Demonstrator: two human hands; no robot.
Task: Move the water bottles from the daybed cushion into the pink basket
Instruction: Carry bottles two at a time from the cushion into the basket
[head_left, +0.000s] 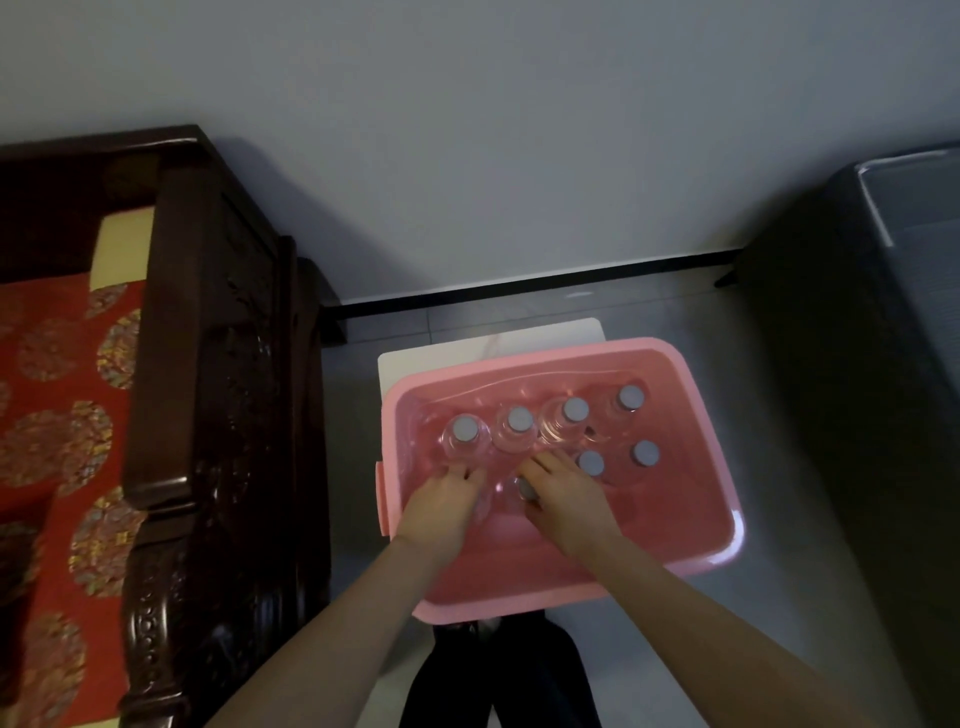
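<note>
The pink basket (719, 525) stands in front of me, below my arms. Several clear water bottles with grey caps stand upright in it, a row at the back (520, 419) and two more at the right (645, 453). My right hand (569, 501) is inside the basket, its fingers curled round a bottle whose grey cap (527, 488) shows between my hands. My left hand (447, 506) is curled down over another clear bottle, which it mostly hides. The red daybed cushion (62, 441) with gold medallions lies at the left, and no bottle shows on the part in view.
The daybed's dark carved wooden arm (208, 415) rises between cushion and basket. The basket sits on a white surface (467, 345) on the grey tiled floor. A dark cabinet (857, 364) stands at the right, a wall behind. My legs (498, 675) are below the basket.
</note>
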